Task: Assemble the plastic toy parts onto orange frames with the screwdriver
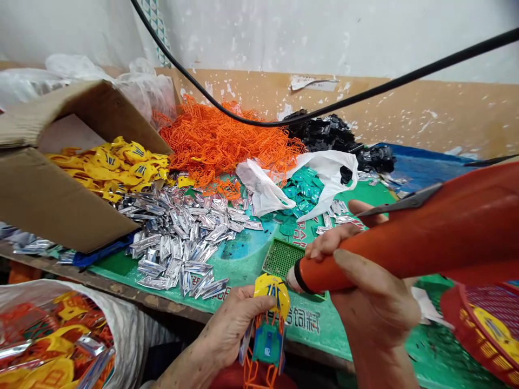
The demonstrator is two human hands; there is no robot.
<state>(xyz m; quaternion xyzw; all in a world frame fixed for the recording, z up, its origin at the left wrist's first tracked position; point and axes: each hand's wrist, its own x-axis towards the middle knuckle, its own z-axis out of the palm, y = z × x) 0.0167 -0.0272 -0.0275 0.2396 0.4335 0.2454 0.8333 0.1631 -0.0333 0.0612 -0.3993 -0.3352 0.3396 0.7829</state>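
My left hand (231,324) is closed around a small toy assembly (270,319) with a yellow top, a teal middle piece and an orange frame below. My right hand (365,286) is wrapped round an orange power tool (409,237), whose black-ringed tip rests close to the yellow top of the toy. Just beyond the tip, a green perforated plate (281,258) lies on the green table cover (243,254).
A cardboard box (48,205) of yellow parts (113,165) tips over at left. Silver foil parts (182,237), an orange frame pile (219,140), black parts (332,135) and a white bag of teal parts (308,189) cover the table. A sack (60,340) lower left, a red basket (482,319) at right.
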